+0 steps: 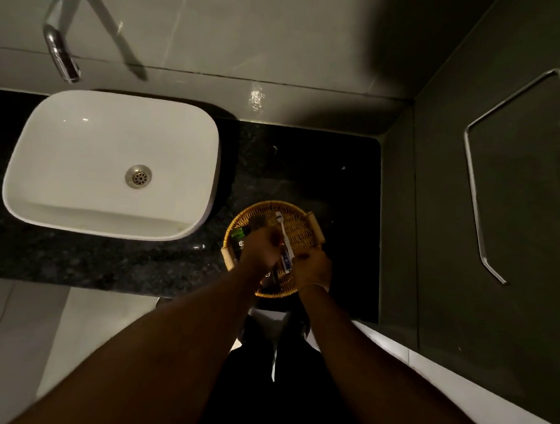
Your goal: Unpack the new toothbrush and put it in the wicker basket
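Note:
A round wicker basket (299,224) with two wooden handles sits on the black counter, right of the sink. Both my hands hover over its near half. A white toothbrush (283,232) points its head away from me; its lower end sits in blue-and-white packaging (286,261). My left hand (260,248) closes on the toothbrush near its middle. My right hand (313,267) grips the packaging at the lower end. Whether the brush touches the basket cannot be told.
Dark tubes and a green-topped item (240,233) lie in the basket's left side. A white sink (111,165) stands to the left, with a chrome tap (58,39) on the wall. A metal rail (474,177) hangs on the right wall. The counter edge runs just below the basket.

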Demonstrator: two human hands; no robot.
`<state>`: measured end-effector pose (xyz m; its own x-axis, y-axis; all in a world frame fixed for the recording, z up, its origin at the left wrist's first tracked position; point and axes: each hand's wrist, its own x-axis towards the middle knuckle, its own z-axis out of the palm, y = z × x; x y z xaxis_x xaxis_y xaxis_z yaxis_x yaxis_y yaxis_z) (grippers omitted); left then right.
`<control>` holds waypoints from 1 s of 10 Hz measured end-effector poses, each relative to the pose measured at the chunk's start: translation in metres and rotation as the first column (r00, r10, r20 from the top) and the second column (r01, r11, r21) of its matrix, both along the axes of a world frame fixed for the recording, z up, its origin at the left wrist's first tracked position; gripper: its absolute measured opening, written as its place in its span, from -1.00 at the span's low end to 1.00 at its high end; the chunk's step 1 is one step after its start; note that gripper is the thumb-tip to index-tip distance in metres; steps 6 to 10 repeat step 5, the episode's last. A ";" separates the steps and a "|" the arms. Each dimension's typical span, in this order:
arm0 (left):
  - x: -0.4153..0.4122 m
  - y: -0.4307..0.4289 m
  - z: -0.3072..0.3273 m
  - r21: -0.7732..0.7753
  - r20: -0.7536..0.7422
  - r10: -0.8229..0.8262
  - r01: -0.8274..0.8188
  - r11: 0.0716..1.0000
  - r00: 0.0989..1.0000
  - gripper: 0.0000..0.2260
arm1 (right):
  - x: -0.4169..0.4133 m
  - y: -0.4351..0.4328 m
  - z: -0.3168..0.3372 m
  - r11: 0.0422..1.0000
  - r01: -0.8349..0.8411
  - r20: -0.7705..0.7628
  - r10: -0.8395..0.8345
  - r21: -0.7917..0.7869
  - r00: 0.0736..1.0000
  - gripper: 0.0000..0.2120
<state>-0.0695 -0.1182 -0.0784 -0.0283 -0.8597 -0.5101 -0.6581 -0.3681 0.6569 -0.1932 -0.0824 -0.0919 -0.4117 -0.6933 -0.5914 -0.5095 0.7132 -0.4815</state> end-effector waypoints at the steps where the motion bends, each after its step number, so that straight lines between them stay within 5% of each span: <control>1: -0.002 -0.001 0.000 0.015 0.015 -0.001 0.001 1.000 1.000 -0.77 | 0.002 -0.004 0.000 0.999 -0.044 -0.037 0.045 0.029 0.998 -0.79; 5: 0.006 0.003 -0.003 -0.149 0.105 -0.098 0.113 0.982 0.990 -0.72 | 0.000 -0.011 0.003 0.973 -0.206 -0.207 0.224 0.109 0.952 -0.76; 10: 0.006 0.003 -0.003 -0.149 0.105 -0.098 0.113 0.982 0.990 -0.72 | 0.000 -0.011 0.003 0.973 -0.206 -0.207 0.224 0.109 0.952 -0.76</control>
